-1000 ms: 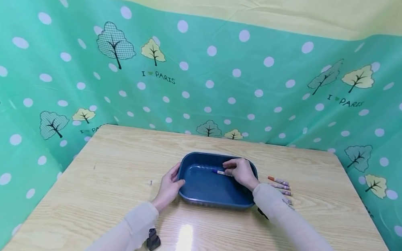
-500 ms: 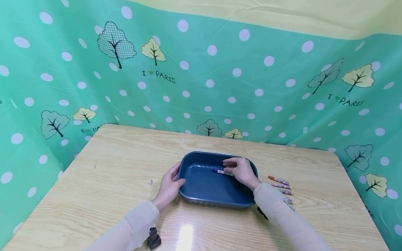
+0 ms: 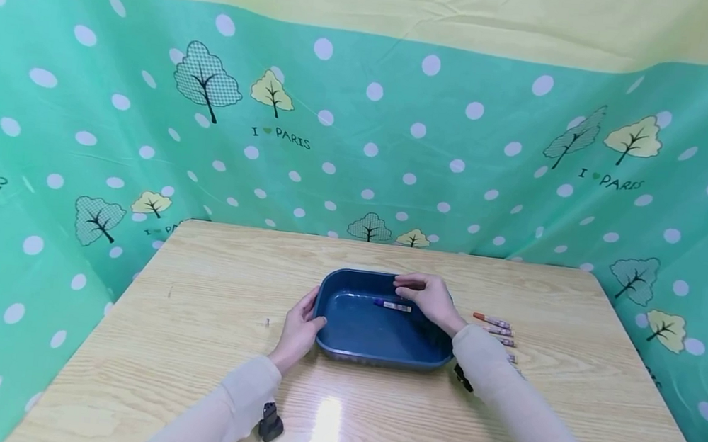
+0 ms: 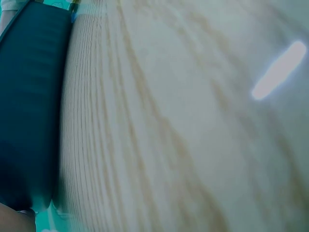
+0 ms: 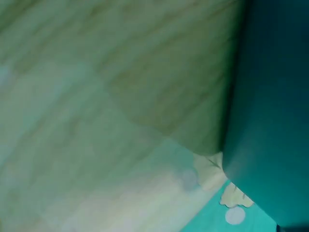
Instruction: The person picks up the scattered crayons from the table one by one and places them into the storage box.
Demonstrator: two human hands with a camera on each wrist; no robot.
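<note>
A dark blue rectangular bin (image 3: 379, 357) stands on the table in the head view. My left hand (image 3: 298, 331) grips its left side, thumb over the rim and fingers along the outer wall. On the bin's floor, towards the back, lies a crayon (image 3: 397, 307) with a purple tip and a pale wrapper. My right hand (image 3: 432, 300) hovers over the bin's back right part, fingers loosely bent and apart from the crayon. The wrist views show mostly table and the bin's outer wall (image 4: 31, 96), also seen as a dark wall (image 5: 273, 106) on the right.
Several crayons lie in a row to the right of the bin, the farthest an orange-tipped crayon (image 3: 491, 320); my right sleeve (image 3: 503, 399) partly covers the nearer ones. A tiny scrap (image 3: 267, 322) lies left of the bin. A green dotted curtain (image 3: 361, 143) surrounds the wooden table (image 3: 228, 266).
My right hand has let go of the purple crayon and lifted slightly to the right. The crayon now shows in full on the bin's floor. My left hand keeps its grip.
</note>
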